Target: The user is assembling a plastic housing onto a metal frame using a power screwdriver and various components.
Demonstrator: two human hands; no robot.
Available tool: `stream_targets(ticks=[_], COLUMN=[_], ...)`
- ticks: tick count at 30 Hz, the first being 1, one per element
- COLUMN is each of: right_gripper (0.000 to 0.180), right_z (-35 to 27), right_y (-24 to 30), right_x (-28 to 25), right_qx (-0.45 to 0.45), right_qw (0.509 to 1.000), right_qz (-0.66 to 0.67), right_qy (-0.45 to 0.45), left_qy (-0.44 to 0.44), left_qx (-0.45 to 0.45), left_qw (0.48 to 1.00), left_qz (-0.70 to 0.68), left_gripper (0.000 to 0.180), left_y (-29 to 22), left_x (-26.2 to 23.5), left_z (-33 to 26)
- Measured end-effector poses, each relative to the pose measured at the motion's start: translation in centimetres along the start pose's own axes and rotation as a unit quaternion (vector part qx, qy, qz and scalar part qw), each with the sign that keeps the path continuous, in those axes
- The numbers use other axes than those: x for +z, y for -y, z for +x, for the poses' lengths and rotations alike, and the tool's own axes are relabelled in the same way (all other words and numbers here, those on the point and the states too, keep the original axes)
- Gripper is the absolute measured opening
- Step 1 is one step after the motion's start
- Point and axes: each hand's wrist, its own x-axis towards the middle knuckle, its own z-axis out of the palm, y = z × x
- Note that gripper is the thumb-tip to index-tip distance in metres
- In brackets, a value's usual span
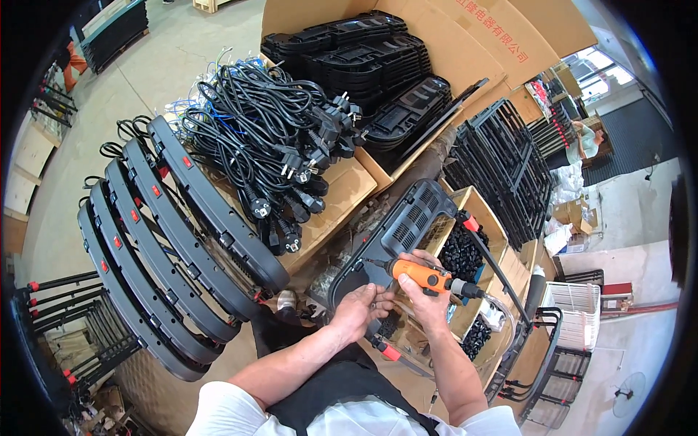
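My right hand (427, 301) is wrapped round an orange power screwdriver (412, 274) with a dark rear end, its thin bit pointing left. Beneath the bit lies a black plastic housing (410, 225) with vent slots, fixed in a tubular frame with red clips (390, 352). My left hand (356, 311) is closed in a pinch by the housing's near edge, just below the bit. Whatever those fingers hold is too small or hidden to name. Whether the bit touches the housing cannot be made out.
Black power cords (254, 123) are heaped on a cardboard box at the left. Beyond stand stacked black plastic panels (378, 58). Several curved housings (211, 196) with red switches lean at far left. A wooden bin (499, 256) of small black parts lies right, near black frames (502, 171).
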Motion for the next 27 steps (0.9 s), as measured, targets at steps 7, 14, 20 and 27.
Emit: stream_targets(ticks=[7,14,20,27], right_gripper=[0.053,0.038,0.037,0.055], right_z=[0.8,2.1,2.2,0.0], right_y=[0.2,0.1,0.5,1.5], right_x=[0.6,1.1,1.5,0.5], right_qx=[-0.010,-0.027,-0.025,-0.034], right_qw=[0.999,0.995,0.994,0.998], right_qz=[-0.026,-0.063,-0.075,-0.040], right_qy=[0.031,0.076,0.072,0.042], left_qy=[0.010,0.000,0.018,-0.024], left_qx=[0.027,0.088,0.015,0.014], left_qw=[0.992,0.988,0.997,0.998], left_qz=[0.122,0.125,0.076,-0.063], left_gripper=[0.028,0.026,0.030,0.033], left_y=[-0.5,-0.4,-0.5,-0.4], left_x=[-1.7,-0.9,-2.2,-1.9], left_z=[-0.2,-0.7,-0.9,-0.4])
